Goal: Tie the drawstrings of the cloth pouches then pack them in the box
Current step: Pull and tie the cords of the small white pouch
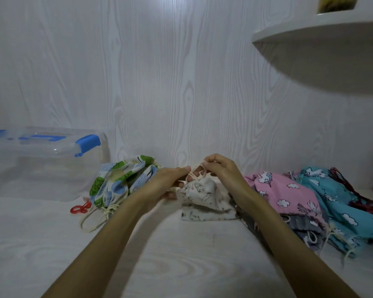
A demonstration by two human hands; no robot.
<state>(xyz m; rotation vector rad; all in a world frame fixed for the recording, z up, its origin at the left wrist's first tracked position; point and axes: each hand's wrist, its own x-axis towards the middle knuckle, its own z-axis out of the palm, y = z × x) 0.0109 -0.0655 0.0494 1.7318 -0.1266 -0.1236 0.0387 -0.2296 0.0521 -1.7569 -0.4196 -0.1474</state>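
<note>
Pouch (199, 191), white, held off the table: left hand (169, 179) grips its neck, right hand (221, 168) pinches its drawstring (193, 171). Box (41, 162) far left of pouch.

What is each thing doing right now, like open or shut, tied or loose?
clear box: lid shut, blue latches down.
white pouch: gathered at the top, held up, cord being tied.
left hand: holds the pouch neck.
right hand: pinches the cord.
leaf-print pouch: drawn closed.
pink pouch: lying flat.
blue pouch: lying flat.
</note>
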